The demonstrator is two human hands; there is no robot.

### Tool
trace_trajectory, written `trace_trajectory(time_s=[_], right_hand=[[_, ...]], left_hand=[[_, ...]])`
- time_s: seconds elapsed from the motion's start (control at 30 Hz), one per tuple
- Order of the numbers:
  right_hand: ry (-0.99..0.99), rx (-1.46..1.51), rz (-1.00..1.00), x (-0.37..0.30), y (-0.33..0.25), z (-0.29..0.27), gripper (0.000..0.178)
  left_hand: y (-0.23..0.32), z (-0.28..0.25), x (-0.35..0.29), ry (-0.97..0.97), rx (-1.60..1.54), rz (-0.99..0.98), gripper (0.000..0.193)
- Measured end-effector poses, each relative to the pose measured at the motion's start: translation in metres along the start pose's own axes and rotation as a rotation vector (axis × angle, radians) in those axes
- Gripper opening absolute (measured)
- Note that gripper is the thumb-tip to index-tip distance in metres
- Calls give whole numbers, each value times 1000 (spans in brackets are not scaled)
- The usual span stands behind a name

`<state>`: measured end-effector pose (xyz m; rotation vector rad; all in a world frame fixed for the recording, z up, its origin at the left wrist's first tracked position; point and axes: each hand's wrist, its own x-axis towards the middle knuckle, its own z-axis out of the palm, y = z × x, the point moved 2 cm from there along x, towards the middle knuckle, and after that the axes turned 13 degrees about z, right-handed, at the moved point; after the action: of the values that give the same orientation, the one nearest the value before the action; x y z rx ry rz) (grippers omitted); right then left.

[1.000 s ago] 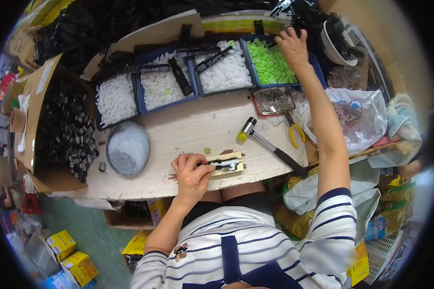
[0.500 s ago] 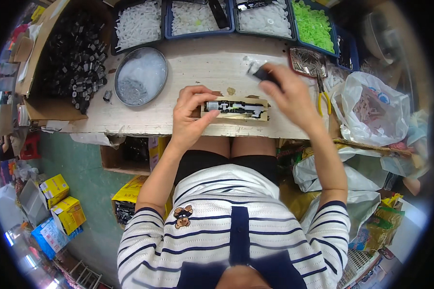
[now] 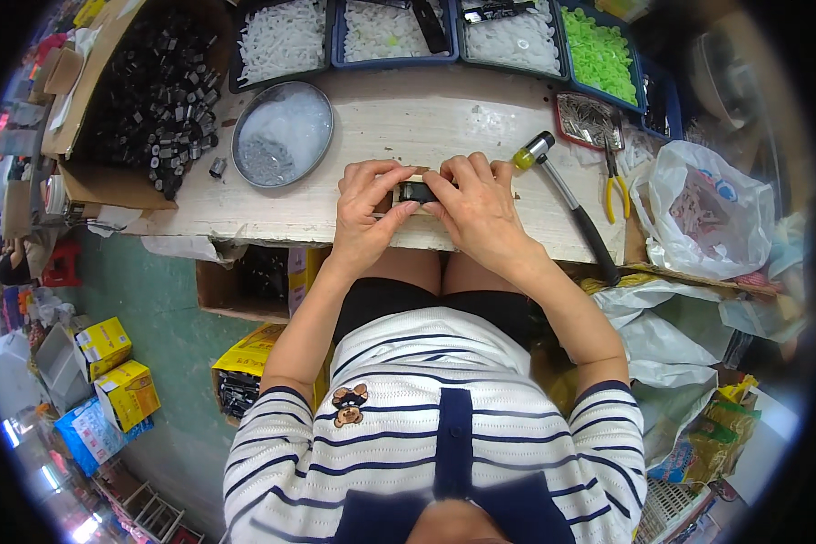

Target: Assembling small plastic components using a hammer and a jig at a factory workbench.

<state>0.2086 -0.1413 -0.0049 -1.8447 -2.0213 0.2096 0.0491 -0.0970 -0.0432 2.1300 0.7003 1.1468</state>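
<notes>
My left hand (image 3: 368, 201) curls round the left end of a small pale block (image 3: 395, 196) at the bench's front edge, thumb in front and fingers behind. A black, smooth-topped piece (image 3: 416, 191) lies over the block's recess. Coming from the right, my right hand (image 3: 482, 204) closes on the same piece with thumb and fingertips, hiding its right part. Beyond that hand lies a hammer (image 3: 565, 197) with a yellow-and-black head and a black grip, untouched.
A round metal dish (image 3: 326, 145) of small clear parts stands left, by a carton (image 3: 109, 189) of black parts. Trays (image 3: 394, 63) of white and green pieces line the back. Yellow-handled pliers (image 3: 617, 195), a red-rimmed tray (image 3: 562, 122) and a plastic bag (image 3: 689, 222) are right.
My right hand has come left and down to the block, where the mechanism seen earlier is now under the black piece. The hammer has come into sight on the right.
</notes>
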Motion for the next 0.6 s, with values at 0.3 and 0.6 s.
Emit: trace_trajectory(time_s=[0.3,0.6], right_hand=[[15,1,9,-2,1,4,32],[255,0,163,-19,59,-25,28]], left_hand=[[3,-3,14,-86,62,85,34],[15,-5,24,-309,320,304,38]])
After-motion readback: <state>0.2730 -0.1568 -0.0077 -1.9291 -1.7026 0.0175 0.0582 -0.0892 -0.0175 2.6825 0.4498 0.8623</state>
